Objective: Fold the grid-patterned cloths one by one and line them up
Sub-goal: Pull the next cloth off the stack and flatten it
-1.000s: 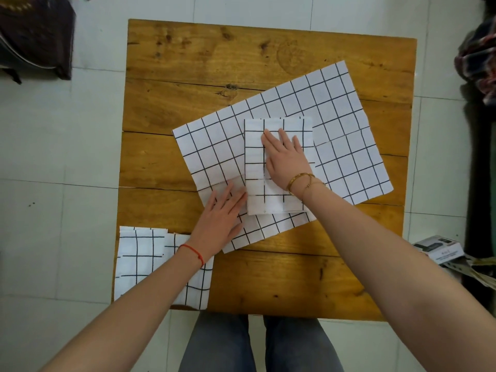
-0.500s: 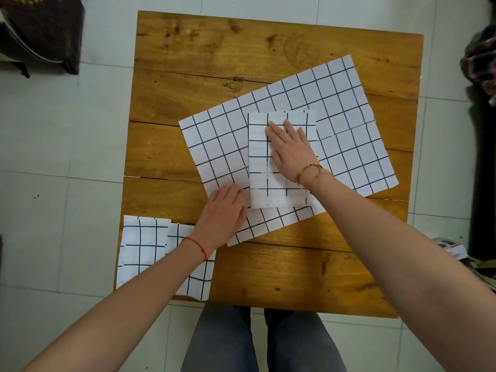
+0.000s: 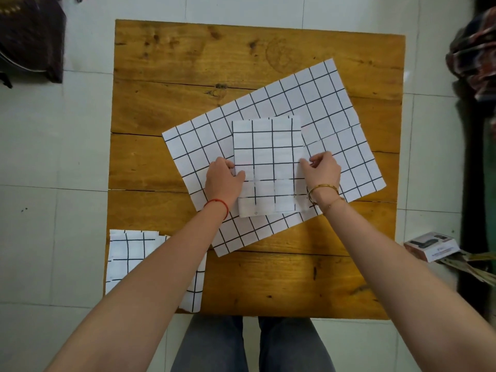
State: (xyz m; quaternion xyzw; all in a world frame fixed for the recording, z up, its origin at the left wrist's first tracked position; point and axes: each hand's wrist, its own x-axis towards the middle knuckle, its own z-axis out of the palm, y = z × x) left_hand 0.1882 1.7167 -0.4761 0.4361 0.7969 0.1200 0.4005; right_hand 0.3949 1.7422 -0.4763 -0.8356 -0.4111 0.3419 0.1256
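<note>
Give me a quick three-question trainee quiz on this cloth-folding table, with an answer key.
1. True or false: the folded cloth lies on top of the unfolded cloth.
2. Which hands grip the folded cloth? A) left only B) right only C) both
3. Fill in: the finished cloths lie at the table's near-____ corner.

Key:
1. True.
2. C: the left hand and right hand pinch its side edges.
3. left.
</note>
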